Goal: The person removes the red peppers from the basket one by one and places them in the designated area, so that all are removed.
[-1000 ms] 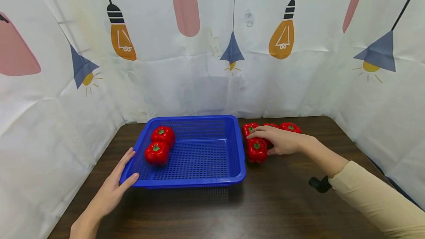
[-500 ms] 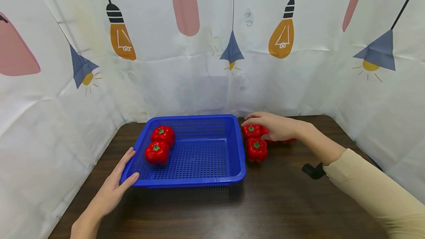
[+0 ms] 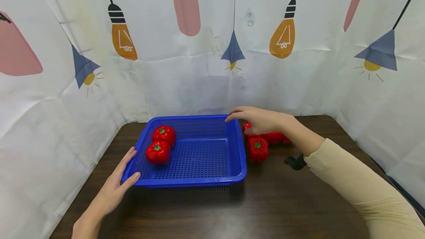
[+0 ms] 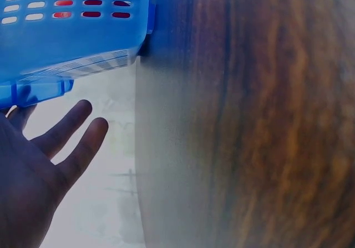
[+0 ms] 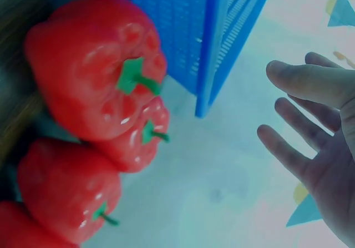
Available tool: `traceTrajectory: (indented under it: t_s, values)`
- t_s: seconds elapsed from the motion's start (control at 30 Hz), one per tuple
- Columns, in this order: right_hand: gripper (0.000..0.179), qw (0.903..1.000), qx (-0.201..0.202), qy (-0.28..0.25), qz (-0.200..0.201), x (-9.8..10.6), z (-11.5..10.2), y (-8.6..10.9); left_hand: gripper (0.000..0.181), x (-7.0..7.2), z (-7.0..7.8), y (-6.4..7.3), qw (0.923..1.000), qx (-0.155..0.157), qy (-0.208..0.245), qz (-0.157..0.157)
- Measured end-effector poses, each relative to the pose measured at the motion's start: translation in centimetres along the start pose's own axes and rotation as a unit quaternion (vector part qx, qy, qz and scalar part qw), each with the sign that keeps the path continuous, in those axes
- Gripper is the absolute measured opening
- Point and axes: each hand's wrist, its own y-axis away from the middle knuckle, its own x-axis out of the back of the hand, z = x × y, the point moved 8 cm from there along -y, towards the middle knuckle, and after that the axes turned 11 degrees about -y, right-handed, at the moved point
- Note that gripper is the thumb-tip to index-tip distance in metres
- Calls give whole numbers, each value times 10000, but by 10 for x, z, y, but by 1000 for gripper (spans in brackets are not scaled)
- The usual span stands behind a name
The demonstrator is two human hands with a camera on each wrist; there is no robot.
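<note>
Two red bell peppers [image 3: 158,152] sit at the left inside a blue plastic basket [image 3: 186,182]. My left hand [image 3: 111,187] rests at the basket's left front corner, its thumb by the front rim; in the left wrist view its fingers [image 4: 83,148] are spread and fairly straight. My right hand [image 3: 259,119] hovers over the basket's right back corner, holding nothing. Below it stand several more red bell peppers [image 3: 258,150], partly hidden by the hand and forearm. They show with green stems, close together, in the right wrist view, where one pepper [image 5: 97,65] stands nearest the basket.
The basket and peppers stand on a dark wooden table [image 3: 199,217]. A white curtain [image 3: 186,87] printed with lamps hangs behind the table and along both sides. A black wrist device [image 3: 295,162] sits under the right sleeve's cuff.
My right hand has risen off the peppers and moved left and back toward the basket's far right corner. The left hand, basket and peppers look unmoved.
</note>
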Motion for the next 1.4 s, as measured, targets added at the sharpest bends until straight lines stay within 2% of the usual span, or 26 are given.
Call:
traceTrajectory:
  t_s: [0.17, 0.53, 0.87, 1.17, 1.4]
  values:
    - [61, 9998, 121, 94, -156, -1, -11, -15, 68, -1, 0, 0, 10000, 2, 10, -5]
    - [61, 9981, -9, 141, -601, -10, -25, -52, 69, -1, -1, -1, 10000, -7, 48, 26]
    - [60, 9944, 246, 136, -1023, -44, -40, -95, 69, -2, -2, -1, 9999, -11, 104, 39]
    - [58, 9928, 615, -25, -1032, -69, -60, -130, 69, -2, -4, -1, 9999, -9, 138, 62]
    - [60, 9914, 549, 1, -1191, -84, -67, -152, 69, -2, -5, -1, 9999, 29, 123, 35]
